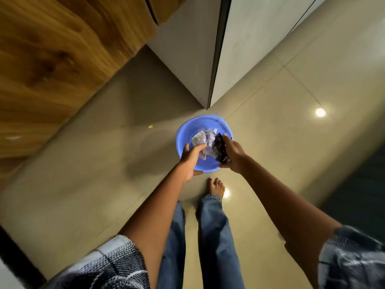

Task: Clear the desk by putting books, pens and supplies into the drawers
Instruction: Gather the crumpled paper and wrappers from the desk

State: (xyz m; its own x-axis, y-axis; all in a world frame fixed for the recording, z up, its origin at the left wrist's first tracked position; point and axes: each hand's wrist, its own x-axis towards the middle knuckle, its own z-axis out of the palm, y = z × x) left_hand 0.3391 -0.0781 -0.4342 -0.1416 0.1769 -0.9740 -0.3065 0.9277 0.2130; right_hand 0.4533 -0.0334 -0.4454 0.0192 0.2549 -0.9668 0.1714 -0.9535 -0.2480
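Observation:
A blue plastic basin (pixel 187 130) stands on the tiled floor ahead of my feet, with crumpled pale paper (pixel 201 138) lying inside it. My left hand (pixel 191 158) reaches into the basin and grips a wad of that crumpled paper. My right hand (pixel 232 153) holds a dark, shiny crumpled wrapper (pixel 219 146) over the basin's right rim. No books, pens or drawers show in this view.
A wooden desk surface (pixel 52 59) fills the upper left. A grey cabinet or wall corner (pixel 187 49) with a dark vertical edge stands behind the basin. A small yellow scrap (pixel 150 126) lies on the floor. My legs and a bare foot (pixel 216 187) are below the basin.

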